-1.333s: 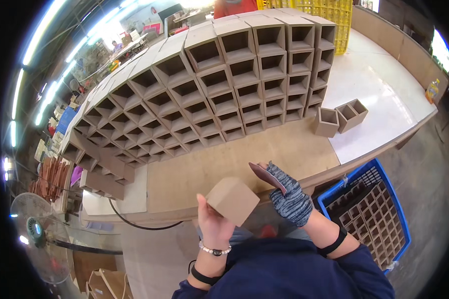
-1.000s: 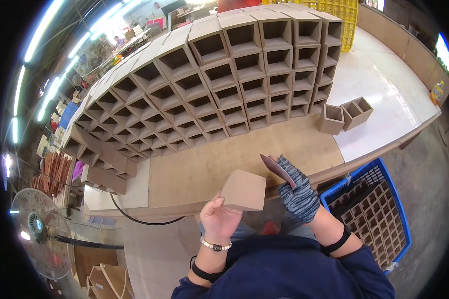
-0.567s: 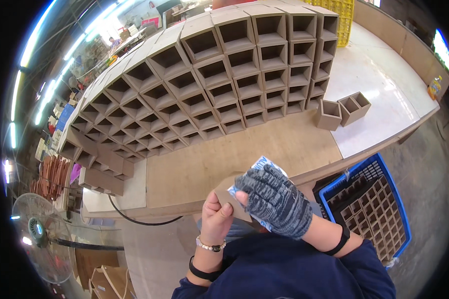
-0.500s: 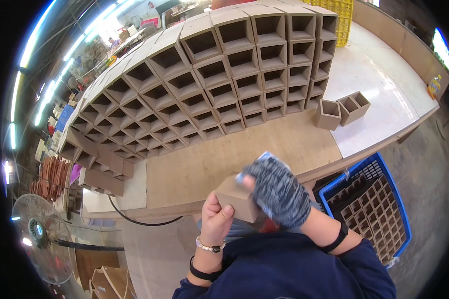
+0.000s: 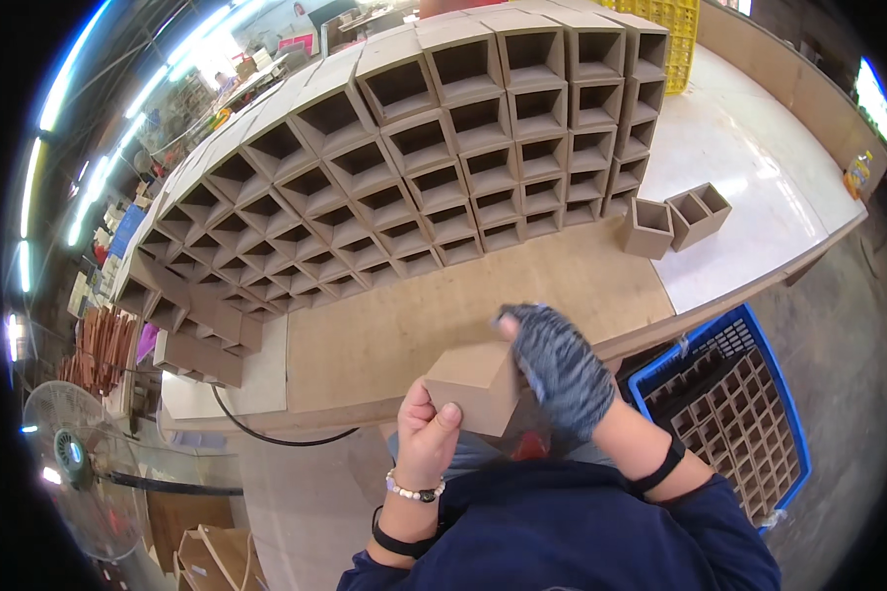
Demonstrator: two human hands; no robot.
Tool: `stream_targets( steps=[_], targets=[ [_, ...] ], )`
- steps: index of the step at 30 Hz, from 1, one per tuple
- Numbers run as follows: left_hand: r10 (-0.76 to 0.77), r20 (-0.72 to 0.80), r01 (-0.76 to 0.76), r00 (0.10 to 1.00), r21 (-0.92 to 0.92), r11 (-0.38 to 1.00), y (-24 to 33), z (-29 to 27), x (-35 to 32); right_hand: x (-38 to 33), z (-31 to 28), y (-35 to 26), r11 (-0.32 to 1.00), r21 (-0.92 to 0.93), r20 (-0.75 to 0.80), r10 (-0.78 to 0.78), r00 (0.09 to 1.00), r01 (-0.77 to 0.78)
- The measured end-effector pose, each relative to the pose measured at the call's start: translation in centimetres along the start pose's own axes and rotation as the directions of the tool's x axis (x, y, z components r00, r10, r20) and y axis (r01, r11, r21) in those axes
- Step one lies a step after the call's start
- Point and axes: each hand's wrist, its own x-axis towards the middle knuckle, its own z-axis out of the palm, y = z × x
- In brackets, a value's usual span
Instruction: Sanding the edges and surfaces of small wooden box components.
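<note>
My left hand (image 5: 427, 433), bare with a beaded bracelet at the wrist, grips a plain brown board box (image 5: 475, 386) by its near left corner, thumb on the side facing me. The box is tilted over the table's front edge. Just right of it is my right hand (image 5: 560, 369) in a grey-and-black knitted fingerless glove, its fingers curled and partly blurred. Whatever lies within those fingers is mostly hidden. Behind both hands stands a long stack of open-fronted brown boxes (image 5: 478, 123) in several rows.
Loose brown boxes (image 5: 650, 229) stand on the white tabletop (image 5: 749, 148) at right. Below the table edge, a blue crate (image 5: 796, 419) holds many small boxes. A yellow crate (image 5: 682, 49) stands behind the stack. At lower left are a fan (image 5: 77, 453) and a black cable (image 5: 286, 440).
My right hand has drawn off the top of the box to its right side, uncovering the upper face. The pale blue edge seen at its fingers is now mostly hidden. My left hand stays put.
</note>
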Motion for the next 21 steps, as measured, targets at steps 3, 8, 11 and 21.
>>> stream_targets(
  steps=[3, 8, 11, 21],
  targets=[
    [0.031, -0.014, -0.031, 0.999, 0.032, 0.999, 0.6, 0.4, -0.2, -1.6, 1.1, 3.5, 0.956, -0.290, 0.077, 0.071, 0.995, -0.046],
    [0.012, -0.036, -0.003, 0.999, 0.226, 0.974, 1.2, 1.3, 0.0, -1.0, -1.0, 2.4, 0.978, -0.207, -0.067, -0.005, 0.998, -0.009],
    [-0.013, -0.069, 0.036, 0.998, 0.338, 0.940, 0.8, 1.6, 0.5, -0.5, -2.0, 1.2, 0.988, -0.153, -0.184, 0.004, 0.983, -0.033],
    [-0.048, 0.037, 0.017, 0.998, 0.583, 0.812, 0.9, 2.7, 2.7, 0.0, -0.4, 2.7, 0.913, -0.398, -0.010, -0.102, 0.995, 0.090]
  ],
)
